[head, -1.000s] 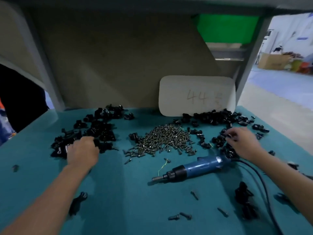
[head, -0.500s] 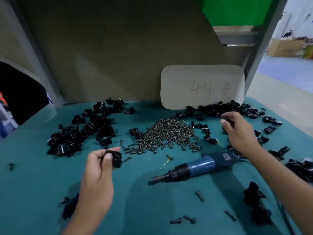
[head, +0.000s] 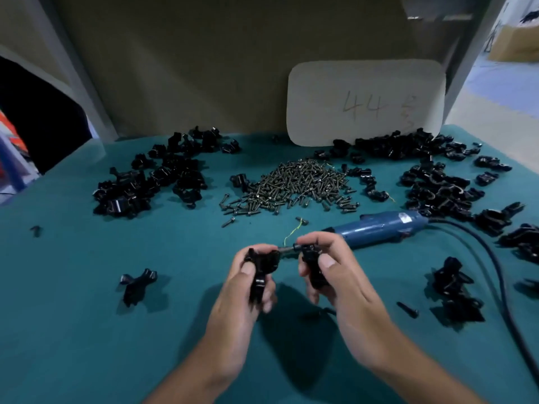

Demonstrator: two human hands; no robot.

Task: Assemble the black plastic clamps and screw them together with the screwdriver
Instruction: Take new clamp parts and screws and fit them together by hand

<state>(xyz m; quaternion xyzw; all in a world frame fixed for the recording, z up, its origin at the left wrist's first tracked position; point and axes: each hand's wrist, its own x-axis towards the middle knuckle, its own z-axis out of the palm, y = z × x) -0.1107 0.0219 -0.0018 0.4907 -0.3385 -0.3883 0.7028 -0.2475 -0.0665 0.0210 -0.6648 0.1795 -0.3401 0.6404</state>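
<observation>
Head view, and nearest to us our left hand [head: 250,282] grips one black clamp half [head: 260,269], thumb pressed on its face, while our right hand [head: 329,275] pinches the other half [head: 313,268]. Both pieces are held just above the mat [head: 73,330], long axes roughly upright, a small gap between them. They face each other side to side, so we judge the next move is straight inward to mate them. They look glossy, ribbed, small. Just beyond our right hand lies the screwdriver [head: 376,228], tip pointing left toward our fingers, so the right is nearer to it. Farther back sits the screw pile [head: 291,185], flanked by heaps of clamp parts [head: 151,179].
</observation>
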